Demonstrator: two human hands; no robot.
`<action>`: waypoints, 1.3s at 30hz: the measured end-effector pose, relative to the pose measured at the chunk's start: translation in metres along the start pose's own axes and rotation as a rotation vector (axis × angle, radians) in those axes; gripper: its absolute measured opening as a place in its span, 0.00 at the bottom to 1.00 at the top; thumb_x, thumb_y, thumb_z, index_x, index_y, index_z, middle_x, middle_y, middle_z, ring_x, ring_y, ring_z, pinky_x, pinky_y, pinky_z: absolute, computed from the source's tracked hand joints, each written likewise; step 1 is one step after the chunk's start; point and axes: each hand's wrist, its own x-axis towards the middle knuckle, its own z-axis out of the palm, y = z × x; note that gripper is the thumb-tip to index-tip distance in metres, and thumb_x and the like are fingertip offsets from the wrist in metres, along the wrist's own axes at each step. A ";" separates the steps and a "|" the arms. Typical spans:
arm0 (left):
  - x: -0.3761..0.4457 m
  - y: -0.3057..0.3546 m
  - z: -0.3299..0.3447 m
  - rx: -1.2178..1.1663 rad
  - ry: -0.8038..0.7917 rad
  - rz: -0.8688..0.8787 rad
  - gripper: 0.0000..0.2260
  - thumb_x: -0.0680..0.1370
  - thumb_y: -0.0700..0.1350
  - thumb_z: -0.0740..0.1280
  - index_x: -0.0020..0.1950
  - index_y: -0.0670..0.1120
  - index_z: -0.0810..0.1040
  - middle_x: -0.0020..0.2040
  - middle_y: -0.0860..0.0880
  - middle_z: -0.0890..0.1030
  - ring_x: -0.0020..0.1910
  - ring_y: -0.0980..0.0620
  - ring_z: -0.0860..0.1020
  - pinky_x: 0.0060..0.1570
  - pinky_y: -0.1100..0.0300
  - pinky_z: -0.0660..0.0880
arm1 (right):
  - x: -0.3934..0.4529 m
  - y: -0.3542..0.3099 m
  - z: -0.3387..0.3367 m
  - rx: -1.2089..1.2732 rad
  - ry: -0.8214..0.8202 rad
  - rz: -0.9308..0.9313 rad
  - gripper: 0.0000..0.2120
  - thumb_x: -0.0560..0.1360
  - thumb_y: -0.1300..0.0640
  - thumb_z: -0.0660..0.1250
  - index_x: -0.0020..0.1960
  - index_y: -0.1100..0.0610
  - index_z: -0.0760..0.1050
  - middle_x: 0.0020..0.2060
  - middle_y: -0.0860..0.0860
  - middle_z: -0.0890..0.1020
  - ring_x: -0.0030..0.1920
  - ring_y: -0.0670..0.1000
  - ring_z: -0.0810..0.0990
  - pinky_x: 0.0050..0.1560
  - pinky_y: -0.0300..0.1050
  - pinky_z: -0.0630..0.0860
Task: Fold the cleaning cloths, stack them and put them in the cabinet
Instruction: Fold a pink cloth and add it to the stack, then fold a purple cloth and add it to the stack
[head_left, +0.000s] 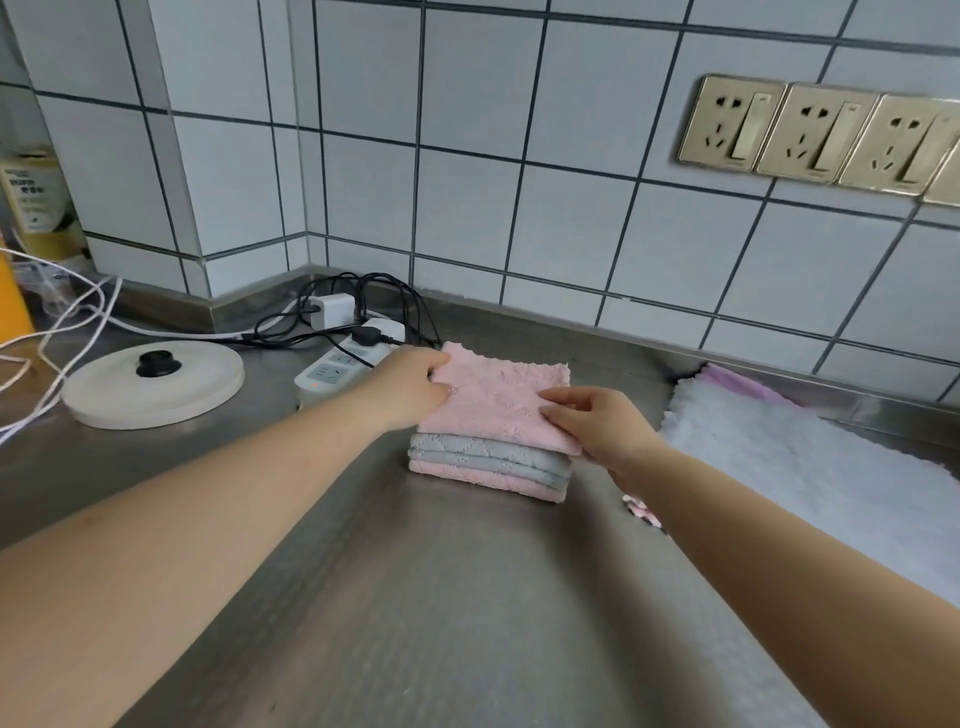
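- Nearest to me is the stainless steel counter (426, 597), with both bare forearms reaching across it.
- My left hand (410, 387) grips the far left corner of the top pink cloth (498, 400), fingers curled over its edge.
- My right hand (597, 421) pinches the same cloth at its near right corner.
- That cloth lies on the folded stack (488, 467): grey cloths under it, another pink one at the bottom, all mid-counter.
- Just right of the stack lies an unfolded white fluffy cloth (810, 467), a purple one (737, 382) showing behind it.
- Left: a white kettle base (156, 387), a power strip (343, 364) and tangled black cables (374, 301).
- Gold wall sockets (815, 135) sit on the tiled wall.
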 end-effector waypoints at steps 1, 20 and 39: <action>0.000 0.002 -0.001 0.076 0.025 0.040 0.21 0.78 0.44 0.64 0.70 0.41 0.69 0.65 0.43 0.72 0.66 0.45 0.69 0.62 0.60 0.64 | 0.002 -0.003 -0.001 -0.111 0.054 -0.041 0.15 0.76 0.52 0.67 0.61 0.53 0.78 0.47 0.47 0.80 0.40 0.45 0.78 0.40 0.35 0.73; 0.011 0.014 0.032 0.450 -0.190 -0.062 0.27 0.80 0.58 0.47 0.77 0.51 0.48 0.78 0.53 0.44 0.77 0.52 0.45 0.71 0.37 0.40 | 0.012 -0.012 0.050 -0.745 -0.041 -0.022 0.28 0.77 0.42 0.46 0.76 0.49 0.53 0.77 0.47 0.50 0.77 0.49 0.44 0.72 0.67 0.45; -0.035 0.137 0.111 0.671 -0.039 0.479 0.16 0.79 0.53 0.56 0.60 0.48 0.77 0.58 0.47 0.78 0.62 0.44 0.71 0.72 0.45 0.52 | -0.101 0.059 -0.127 -0.852 0.034 -0.097 0.16 0.79 0.44 0.58 0.59 0.51 0.78 0.62 0.48 0.75 0.63 0.48 0.73 0.60 0.42 0.70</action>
